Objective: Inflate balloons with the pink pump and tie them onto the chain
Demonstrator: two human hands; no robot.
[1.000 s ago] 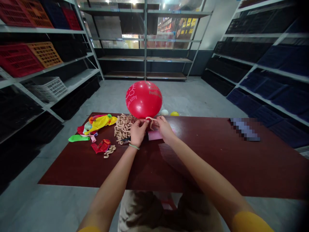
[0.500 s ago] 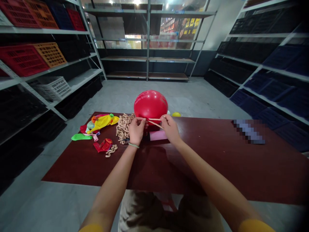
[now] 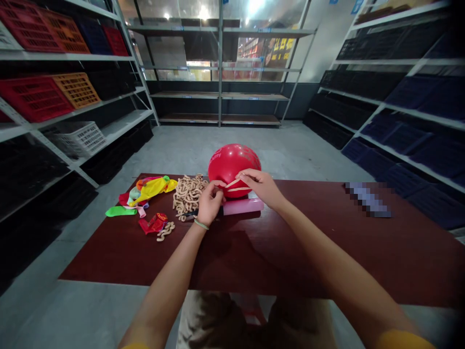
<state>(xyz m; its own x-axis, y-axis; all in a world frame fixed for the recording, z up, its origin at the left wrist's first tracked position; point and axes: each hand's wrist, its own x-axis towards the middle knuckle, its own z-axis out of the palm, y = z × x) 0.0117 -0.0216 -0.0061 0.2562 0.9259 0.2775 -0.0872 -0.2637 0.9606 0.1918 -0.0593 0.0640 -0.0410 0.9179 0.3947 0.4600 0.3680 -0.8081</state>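
Observation:
A shiny, inflated red balloon (image 3: 232, 162) with printed lettering sits at the far edge of the table, just beyond my hands. My left hand (image 3: 210, 202) is closed in a pinch at the balloon's neck, which its fingers mostly hide. Pinched in my right hand (image 3: 264, 186) is a tan elastic band (image 3: 238, 189), drawn out in two strands toward my left fingers. Below them lies a pink tube-shaped balloon pump (image 3: 243, 206), its dark end partly behind my left hand. Beside that hand is a heap of wavy tan bands (image 3: 188, 195).
Several uninflated balloons (image 3: 150, 189) lie at the table's left, with a green one (image 3: 120, 211) nearest the edge. A red crumpled balloon (image 3: 154, 223) and a few loose tan bands (image 3: 166, 231) are closer. A blurred flat object (image 3: 368, 199) lies right. Crate-filled shelves flank the table (image 3: 308, 242).
My right hand has shifted right and slightly up relative to the left, stretching the band at a new angle. The view has tilted a little, and a yellow thing behind the table is now hidden.

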